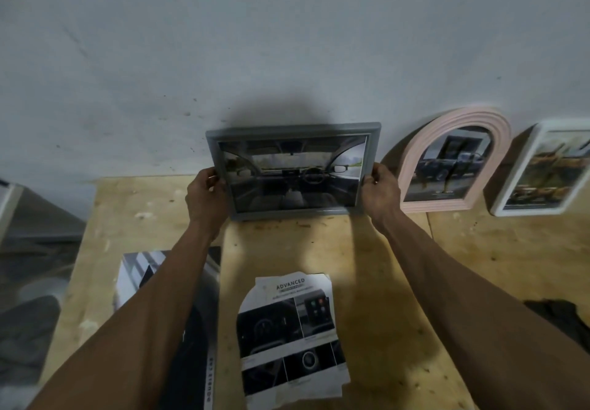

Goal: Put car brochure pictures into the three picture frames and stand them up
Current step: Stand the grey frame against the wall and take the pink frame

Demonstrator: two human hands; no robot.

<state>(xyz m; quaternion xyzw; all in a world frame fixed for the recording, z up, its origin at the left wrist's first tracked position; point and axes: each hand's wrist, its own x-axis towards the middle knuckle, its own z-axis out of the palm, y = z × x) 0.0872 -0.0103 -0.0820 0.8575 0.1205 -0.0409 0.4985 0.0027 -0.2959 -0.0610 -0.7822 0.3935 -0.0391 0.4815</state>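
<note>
A grey rectangular picture frame (292, 130) with a car-interior picture stands upright on the wooden table (376, 269), against the wall. My left hand (204, 194) grips its left edge and my right hand (380, 191) grips its right edge. To the right, a pink arched frame (412, 170) holding a dark car picture leans on the wall. Further right stands a white frame (517, 183) with an orange-toned picture, partly cut off by the image edge. A cut brochure page (292, 336) headed "ADVANCED" lies flat near the front.
A brochure booklet (137, 269) lies on the table under my left forearm. A dark object (562, 317) sits at the right edge. A grey surface (28, 237) lies left of the table. The pale wall (287, 42) rises directly behind the frames.
</note>
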